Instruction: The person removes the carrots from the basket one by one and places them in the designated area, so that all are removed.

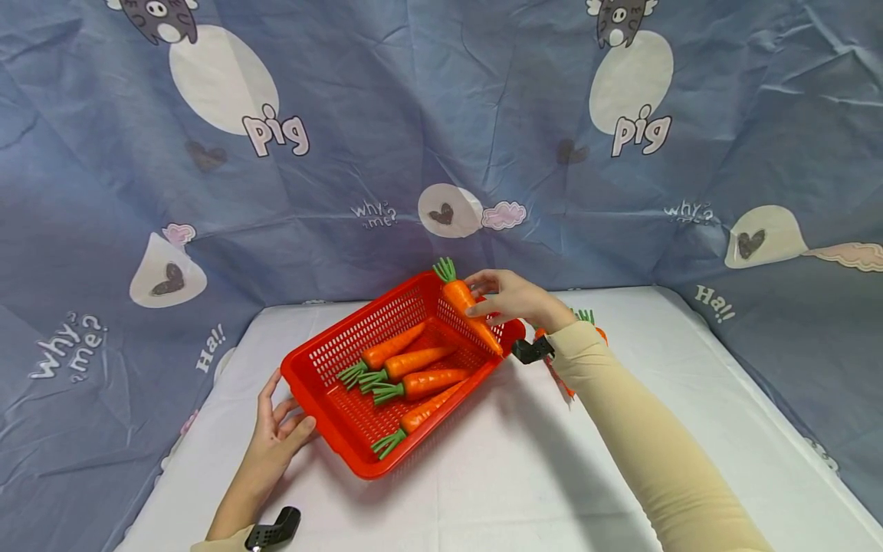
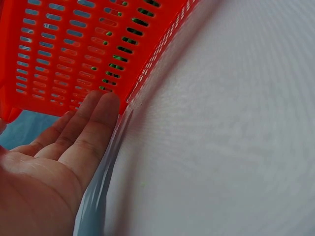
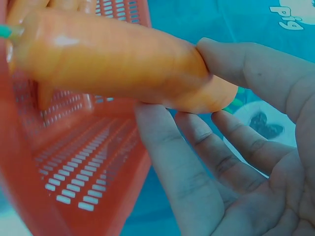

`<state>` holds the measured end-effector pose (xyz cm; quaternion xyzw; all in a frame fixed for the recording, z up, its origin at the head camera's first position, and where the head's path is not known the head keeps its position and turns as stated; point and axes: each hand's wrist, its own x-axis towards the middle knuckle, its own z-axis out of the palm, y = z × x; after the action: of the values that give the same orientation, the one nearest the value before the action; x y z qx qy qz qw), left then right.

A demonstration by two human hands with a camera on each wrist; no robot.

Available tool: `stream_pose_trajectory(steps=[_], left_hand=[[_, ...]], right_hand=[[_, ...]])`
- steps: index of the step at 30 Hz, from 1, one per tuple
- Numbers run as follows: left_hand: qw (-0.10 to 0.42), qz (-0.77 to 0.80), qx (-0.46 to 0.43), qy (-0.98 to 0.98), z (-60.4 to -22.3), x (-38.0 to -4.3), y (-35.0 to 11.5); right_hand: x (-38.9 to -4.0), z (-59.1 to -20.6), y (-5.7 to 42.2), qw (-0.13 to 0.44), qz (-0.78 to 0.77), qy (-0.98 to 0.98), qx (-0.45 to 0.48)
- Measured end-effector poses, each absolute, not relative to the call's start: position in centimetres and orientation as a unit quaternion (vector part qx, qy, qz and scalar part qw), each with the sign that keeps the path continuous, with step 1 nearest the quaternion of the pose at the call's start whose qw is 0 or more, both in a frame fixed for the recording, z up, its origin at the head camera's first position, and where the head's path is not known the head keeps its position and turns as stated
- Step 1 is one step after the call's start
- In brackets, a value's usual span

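A red plastic basket (image 1: 312, 387) with slotted walls stands at an angle on the table. Inside it lie several orange carrots (image 1: 418, 360) with green stalks. My right hand (image 1: 507, 295) pinches another carrot (image 1: 476, 318) between thumb and fingertips, tilted above the basket's far right end, stalks up and away, tip toward the right rim. The right wrist view shows this carrot (image 3: 113, 59) close up. At the basket's near left end is my left hand (image 1: 279, 429), its thumb at the rim. Straight fingers (image 2: 93, 128) touch the slotted outer wall (image 2: 64, 64) in the left wrist view.
More orange carrots (image 1: 567, 385) with green stalks (image 1: 585, 315) lie right of the basket, partly hidden behind my right forearm. A white cloth (image 1: 497, 483) covers the table. Blue printed fabric (image 1: 386, 115) hangs behind it and along the sides.
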<state>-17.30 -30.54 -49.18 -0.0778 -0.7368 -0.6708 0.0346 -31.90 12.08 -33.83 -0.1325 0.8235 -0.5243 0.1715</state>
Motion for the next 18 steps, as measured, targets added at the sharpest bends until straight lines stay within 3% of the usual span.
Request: stream_pose_trajectory(steps=[18], left_hand=[[0.027, -0.669, -0.073, -0.74, -49.1, -17.3, -30.5]], right_hand=[[-31.7, -34.5, 17.9, 0.152, -0.523, 0.832, -0.104]])
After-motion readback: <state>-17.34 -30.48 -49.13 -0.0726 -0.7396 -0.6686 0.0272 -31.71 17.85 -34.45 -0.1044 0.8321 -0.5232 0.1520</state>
